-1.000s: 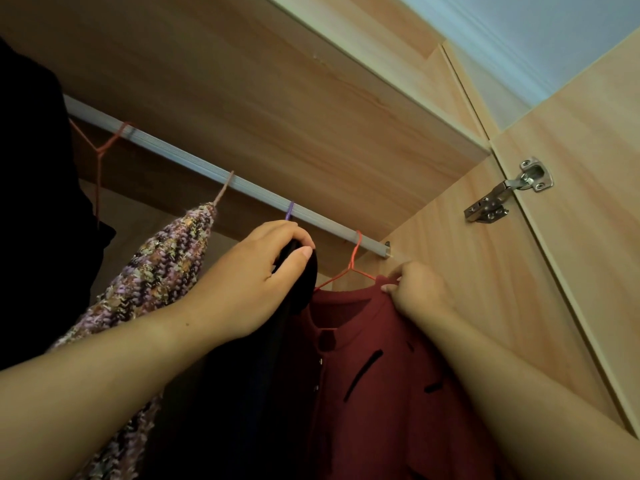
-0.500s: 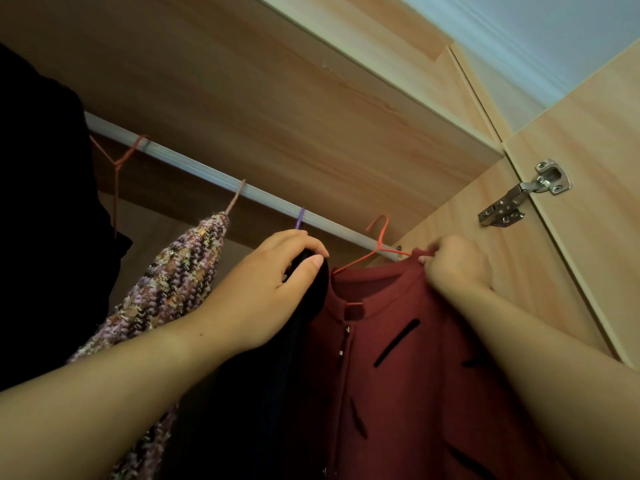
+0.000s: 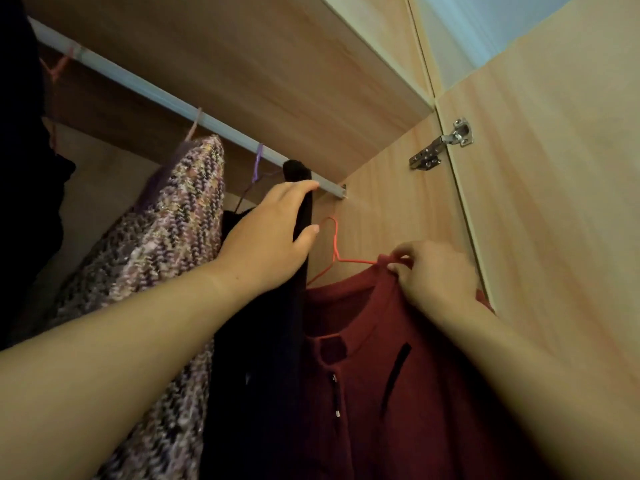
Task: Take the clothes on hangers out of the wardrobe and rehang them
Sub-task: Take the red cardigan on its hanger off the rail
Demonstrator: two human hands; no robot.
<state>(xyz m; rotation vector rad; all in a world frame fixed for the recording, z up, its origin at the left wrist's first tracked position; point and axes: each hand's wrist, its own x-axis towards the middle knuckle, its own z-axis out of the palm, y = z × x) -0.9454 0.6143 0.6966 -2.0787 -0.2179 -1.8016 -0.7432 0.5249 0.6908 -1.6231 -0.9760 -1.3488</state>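
Left forearm (image 3: 121,358) and right forearm (image 3: 540,393) are nearest and cut off at the frame edges.

Cardigan (image 3: 381,358): red, lower part out of frame, one shoulder hidden behind the right hand (image 3: 436,275). Its orange hanger (image 3: 335,249) shows only the hook and one arm; the rest is inside the collar. The hook sits below the end of the rail (image 3: 156,95), off it, in front of the side panel (image 3: 381,209).

Black garment (image 3: 256,341): too dark to read detail. It hangs between the cardigan and the tweed jacket (image 3: 173,237), touching both. The purple hook (image 3: 258,161) above it is on the rail.

Left hand (image 3: 270,237) covers the black garment's shoulder. Fingers are curled over its top edge with the thumb opposite, gripping it.

Right hand fingers pinch the cardigan's neckline. Can't tell if the hanger wire is in the pinch.

Far left is a dark garment (image 3: 20,168), mostly cut off. Farthest, upper right, is the hinge (image 3: 443,145).
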